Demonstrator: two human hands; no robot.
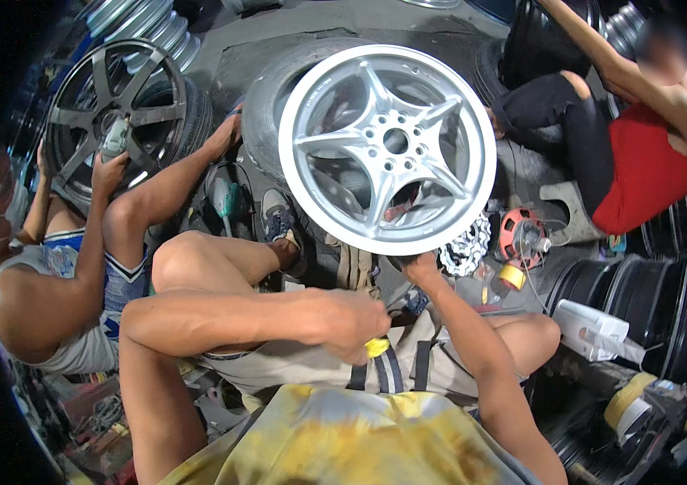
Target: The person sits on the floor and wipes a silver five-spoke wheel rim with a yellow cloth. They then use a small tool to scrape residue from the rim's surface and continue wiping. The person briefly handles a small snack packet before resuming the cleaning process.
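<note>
A silver multi-spoke alloy wheel rim [299, 166] stands tilted in front of me, leaning over a tire [261, 121]. My right hand [419, 267] is closed at its lower edge, with the fingers partly hidden behind the rim. In front of my lap, apart from the wheel, my left hand [351, 325] is closed and slightly blurred. A small yellow piece [376, 347] sticks out below its fingers; I cannot make out its kind.
At left, a co-worker holds a grey power tool [116, 139] against a dark wheel [77, 145]. A person in red sits at right. A green power tool [224, 194], a red round device [518, 230], a yellow roll [511, 276] and stacked black rims [642, 303] lie around me.
</note>
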